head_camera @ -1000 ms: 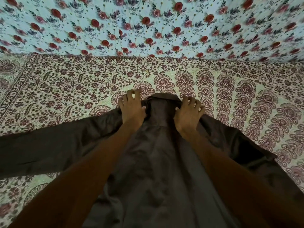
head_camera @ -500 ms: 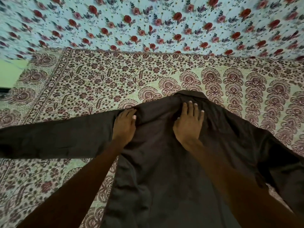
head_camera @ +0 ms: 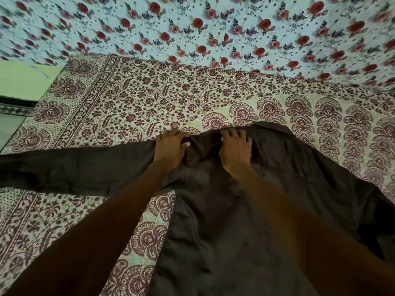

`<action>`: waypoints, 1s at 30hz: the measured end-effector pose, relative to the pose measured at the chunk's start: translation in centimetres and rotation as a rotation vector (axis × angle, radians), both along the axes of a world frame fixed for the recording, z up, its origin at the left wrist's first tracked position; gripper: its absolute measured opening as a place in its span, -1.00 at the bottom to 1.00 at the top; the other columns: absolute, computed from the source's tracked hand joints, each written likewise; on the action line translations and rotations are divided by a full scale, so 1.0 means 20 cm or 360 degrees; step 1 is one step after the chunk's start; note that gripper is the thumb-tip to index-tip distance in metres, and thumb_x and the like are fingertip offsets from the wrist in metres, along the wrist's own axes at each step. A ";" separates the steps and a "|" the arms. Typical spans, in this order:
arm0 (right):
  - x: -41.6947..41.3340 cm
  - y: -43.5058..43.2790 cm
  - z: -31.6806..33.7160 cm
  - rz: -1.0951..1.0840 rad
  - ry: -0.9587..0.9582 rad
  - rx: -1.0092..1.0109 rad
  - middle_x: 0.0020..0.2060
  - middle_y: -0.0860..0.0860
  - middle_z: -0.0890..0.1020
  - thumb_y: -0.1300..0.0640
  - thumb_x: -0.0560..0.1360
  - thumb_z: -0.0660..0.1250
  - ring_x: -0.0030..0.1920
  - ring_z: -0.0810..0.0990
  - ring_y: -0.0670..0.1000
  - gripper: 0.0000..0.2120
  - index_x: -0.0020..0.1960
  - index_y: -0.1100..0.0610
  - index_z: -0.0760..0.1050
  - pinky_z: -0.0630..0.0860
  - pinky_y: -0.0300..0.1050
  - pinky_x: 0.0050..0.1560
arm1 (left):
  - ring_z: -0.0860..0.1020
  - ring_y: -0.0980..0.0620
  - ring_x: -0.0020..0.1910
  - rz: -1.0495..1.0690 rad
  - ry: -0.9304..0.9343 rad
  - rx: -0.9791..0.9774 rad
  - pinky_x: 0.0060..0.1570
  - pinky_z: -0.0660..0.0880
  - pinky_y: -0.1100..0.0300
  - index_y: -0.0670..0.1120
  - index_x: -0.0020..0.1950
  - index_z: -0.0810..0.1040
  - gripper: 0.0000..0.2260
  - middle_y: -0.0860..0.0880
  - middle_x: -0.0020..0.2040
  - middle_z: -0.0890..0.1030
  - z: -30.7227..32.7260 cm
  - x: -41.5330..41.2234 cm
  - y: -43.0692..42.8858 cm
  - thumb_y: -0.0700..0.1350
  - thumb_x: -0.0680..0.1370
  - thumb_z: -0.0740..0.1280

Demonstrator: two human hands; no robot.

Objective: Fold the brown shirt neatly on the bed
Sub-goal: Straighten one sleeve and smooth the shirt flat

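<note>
The brown shirt (head_camera: 215, 221) lies spread on the bed's patterned cover (head_camera: 149, 99), collar end away from me. One sleeve stretches out flat to the left. My left hand (head_camera: 170, 147) sits at the left shoulder, fingers curled into the cloth by the top edge. My right hand (head_camera: 236, 149) is just right of it near the collar, fingers bent and bunching the fabric. The cloth between both hands is puckered. The shirt's right side runs off toward the frame's right edge.
A light blue sheet with red roses (head_camera: 213, 28) lies beyond the maroon-printed cover. A green surface (head_camera: 23, 80) shows past the bed's left corner, with a dark edge below it.
Both hands have shifted up toward the shirt's top edge and gone from flat palms to curled fingers gripping cloth. The view has swung left, showing more of the left sleeve.
</note>
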State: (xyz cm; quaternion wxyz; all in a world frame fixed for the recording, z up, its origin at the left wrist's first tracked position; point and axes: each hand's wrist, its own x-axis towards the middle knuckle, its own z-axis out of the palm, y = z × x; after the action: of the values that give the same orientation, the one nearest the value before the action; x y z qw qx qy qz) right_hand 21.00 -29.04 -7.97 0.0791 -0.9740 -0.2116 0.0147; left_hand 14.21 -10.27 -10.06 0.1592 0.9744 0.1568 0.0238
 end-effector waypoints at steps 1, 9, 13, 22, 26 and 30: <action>0.05 0.01 0.01 0.0054 0.0028 -0.0050 0.32 0.08 0.45 0.13 0.52 0.25 0.34 0.32 0.22 -0.61 0.35 0.07 0.38 0.31 0.20 0.25 | 0.44 -0.15 0.23 0.0005 0.0005 0.0003 0.26 0.32 -0.06 0.03 0.21 0.55 -0.76 -0.04 0.18 0.55 0.01 0.02 0.00 0.03 0.56 0.29; 0.28 0.11 0.02 0.0118 0.0016 -0.0198 0.15 0.06 0.57 0.13 0.50 0.28 0.32 0.34 0.20 -0.79 0.12 0.07 0.56 0.23 0.21 0.30 | 0.48 -0.09 0.19 0.0380 -0.0009 -0.0307 0.24 0.27 -0.03 -0.03 -0.07 0.64 -0.87 -0.05 0.02 0.66 0.06 0.18 0.05 -0.02 0.54 0.34; 0.29 0.15 0.00 0.0051 0.0014 -0.0352 0.24 0.13 0.51 0.08 0.53 0.25 0.36 0.31 0.23 -0.69 0.26 0.12 0.47 0.21 0.28 0.33 | 0.47 -0.12 0.22 0.0287 0.0110 -0.0069 0.27 0.29 -0.09 -0.06 0.10 0.55 -0.82 -0.09 0.11 0.61 0.05 0.19 0.06 -0.02 0.59 0.27; 0.06 0.14 -0.10 0.0217 -0.0221 0.0181 0.10 0.10 0.60 0.06 0.59 0.14 0.13 0.50 0.20 -0.74 0.13 0.13 0.54 0.37 0.12 0.12 | 0.41 -0.12 0.31 0.0152 -0.0265 0.0073 0.29 0.34 -0.08 -0.03 0.33 0.43 -0.69 -0.07 0.32 0.46 -0.08 -0.27 -0.03 0.03 0.63 0.13; 0.00 0.13 -0.21 0.0218 0.0169 0.0160 0.51 0.03 0.24 -0.20 0.62 -0.06 0.53 0.13 0.13 -0.45 0.49 0.05 0.25 0.05 0.18 0.49 | 0.07 -0.06 0.57 -0.0084 0.0061 0.0200 0.51 0.03 -0.11 0.05 0.57 0.12 -0.45 -0.01 0.58 0.15 -0.18 -0.30 0.08 0.21 0.61 -0.08; 0.00 0.10 -0.26 0.0242 0.0177 0.0021 0.58 -0.02 -0.05 -0.29 0.59 -0.18 0.57 -0.17 0.06 -0.39 0.58 -0.07 -0.07 -0.22 0.17 0.52 | -0.03 -0.02 0.58 -0.0051 0.0144 0.0154 0.53 -0.11 -0.11 0.07 0.59 0.00 -0.41 0.02 0.59 0.06 -0.16 -0.28 0.11 0.27 0.59 -0.17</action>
State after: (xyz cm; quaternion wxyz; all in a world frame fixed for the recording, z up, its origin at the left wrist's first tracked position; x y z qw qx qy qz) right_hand 21.08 -27.07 -13.21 0.0958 -0.9523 -0.2803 0.0735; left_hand 8.68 -8.03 -13.24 0.1049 0.9835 0.1469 -0.0153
